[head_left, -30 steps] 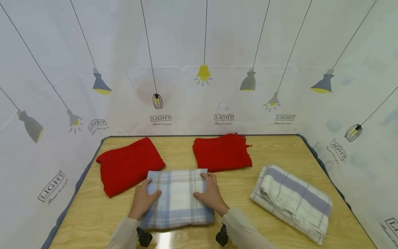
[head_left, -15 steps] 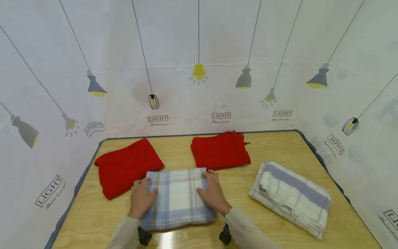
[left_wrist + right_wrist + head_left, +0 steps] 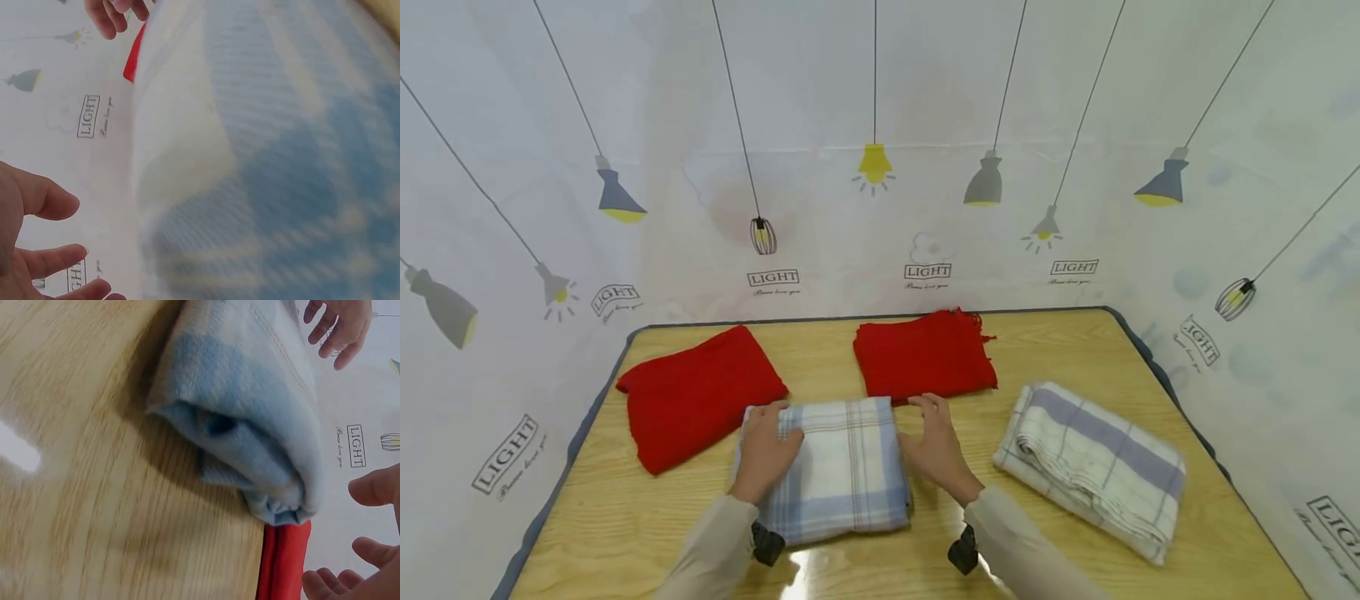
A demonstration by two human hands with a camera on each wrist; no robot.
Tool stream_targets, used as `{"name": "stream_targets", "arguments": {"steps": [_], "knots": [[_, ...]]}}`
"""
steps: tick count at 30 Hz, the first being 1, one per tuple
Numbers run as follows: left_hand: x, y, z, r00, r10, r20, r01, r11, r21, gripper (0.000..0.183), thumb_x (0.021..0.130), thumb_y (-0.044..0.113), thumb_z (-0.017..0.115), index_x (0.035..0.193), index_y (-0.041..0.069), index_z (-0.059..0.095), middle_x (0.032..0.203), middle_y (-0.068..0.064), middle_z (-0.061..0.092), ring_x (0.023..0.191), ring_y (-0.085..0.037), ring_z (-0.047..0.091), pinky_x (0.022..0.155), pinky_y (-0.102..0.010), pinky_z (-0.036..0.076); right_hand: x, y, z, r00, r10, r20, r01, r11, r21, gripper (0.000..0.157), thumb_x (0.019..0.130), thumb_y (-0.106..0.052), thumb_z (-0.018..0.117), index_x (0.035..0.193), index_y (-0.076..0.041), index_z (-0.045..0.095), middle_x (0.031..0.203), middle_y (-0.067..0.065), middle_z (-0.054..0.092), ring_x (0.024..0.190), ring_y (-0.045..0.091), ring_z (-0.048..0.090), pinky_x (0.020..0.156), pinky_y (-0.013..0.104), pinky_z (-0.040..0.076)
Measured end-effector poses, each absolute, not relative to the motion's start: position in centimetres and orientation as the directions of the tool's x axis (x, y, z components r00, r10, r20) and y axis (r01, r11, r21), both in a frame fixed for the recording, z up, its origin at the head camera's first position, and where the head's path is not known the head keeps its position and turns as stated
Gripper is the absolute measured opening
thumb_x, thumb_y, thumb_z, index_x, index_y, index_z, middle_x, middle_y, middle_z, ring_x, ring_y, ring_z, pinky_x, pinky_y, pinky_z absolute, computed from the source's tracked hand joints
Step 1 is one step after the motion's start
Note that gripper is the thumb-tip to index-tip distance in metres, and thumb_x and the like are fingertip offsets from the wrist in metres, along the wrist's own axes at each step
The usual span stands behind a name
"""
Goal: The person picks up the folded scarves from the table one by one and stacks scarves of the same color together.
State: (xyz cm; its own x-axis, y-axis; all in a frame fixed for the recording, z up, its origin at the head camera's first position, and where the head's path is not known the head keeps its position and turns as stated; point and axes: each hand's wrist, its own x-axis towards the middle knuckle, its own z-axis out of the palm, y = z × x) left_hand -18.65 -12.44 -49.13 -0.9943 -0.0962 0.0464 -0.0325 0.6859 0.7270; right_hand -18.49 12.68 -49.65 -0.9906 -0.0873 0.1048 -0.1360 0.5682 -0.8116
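A folded light-blue and white plaid scarf (image 3: 842,467) lies at the near middle of the table, its layered, rolled side edge showing in the right wrist view. Over its left part is my left hand (image 3: 767,450), thumb and fingers spread and relaxed. My right hand (image 3: 936,450) hovers just off the scarf's right edge, fingers loosely bent with nothing between them. In the left wrist view, the left hand (image 3: 31,244) appears raised beside the cloth. From the right wrist, the right hand (image 3: 369,544) shows apart from the scarf.
Two folded red scarves lie farther back, one at the left (image 3: 703,396) and a fringed one (image 3: 925,358) behind the plaid scarf. A folded white scarf with purple stripes (image 3: 1097,467) lies at the right. Lamp-printed sheeting (image 3: 827,108) encloses the wooden table (image 3: 602,525).
My right hand has released the plaid scarf's right side and shifted right. The left hand has moved rightward over the scarf, fingers loosened. The head view has tilted slightly.
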Motion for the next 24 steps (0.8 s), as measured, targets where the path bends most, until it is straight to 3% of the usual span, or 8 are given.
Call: {"name": "stream_targets", "arguments": {"steps": [12,19,24], "knots": [[-19.8,-8.2,-48.0,-0.999,0.041,0.006,0.031,0.640,0.767,0.050,0.088,0.016,0.057,0.135,0.003,0.048,0.132,-0.024,0.044,0.121,-0.040,0.043,0.094,-0.056,0.041,-18.3,15.8,-48.4,-0.980,-0.074,0.186,-0.192,0.616,-0.764,0.045,0.087,-0.005,0.062,0.129,0.001,0.048,0.135,0.020,0.037,0.111,0.035,0.048,0.088,0.049,0.046],[-20.1,-6.0,-47.3,-0.993,0.119,0.011,0.083,0.621,0.780,0.052,0.090,0.023,0.055,0.139,0.010,0.045,0.136,-0.020,0.043,0.123,-0.039,0.041,0.095,-0.060,0.034,-17.7,17.6,-47.7,-0.982,-0.039,0.183,-0.164,0.651,-0.741,0.045,0.088,-0.006,0.062,0.131,-0.002,0.048,0.137,0.019,0.037,0.109,0.035,0.052,0.085,0.049,0.047],[-20.6,-4.8,-46.6,-0.985,0.171,0.026,0.123,0.585,0.802,0.056,0.091,0.025,0.055,0.143,0.013,0.040,0.140,-0.017,0.040,0.127,-0.038,0.038,0.099,-0.060,0.031,-17.0,19.3,-47.5,-0.968,-0.029,0.248,-0.199,0.686,-0.700,0.046,0.086,-0.004,0.063,0.129,0.001,0.048,0.134,0.022,0.038,0.116,0.039,0.048,0.090,0.054,0.044]]}}
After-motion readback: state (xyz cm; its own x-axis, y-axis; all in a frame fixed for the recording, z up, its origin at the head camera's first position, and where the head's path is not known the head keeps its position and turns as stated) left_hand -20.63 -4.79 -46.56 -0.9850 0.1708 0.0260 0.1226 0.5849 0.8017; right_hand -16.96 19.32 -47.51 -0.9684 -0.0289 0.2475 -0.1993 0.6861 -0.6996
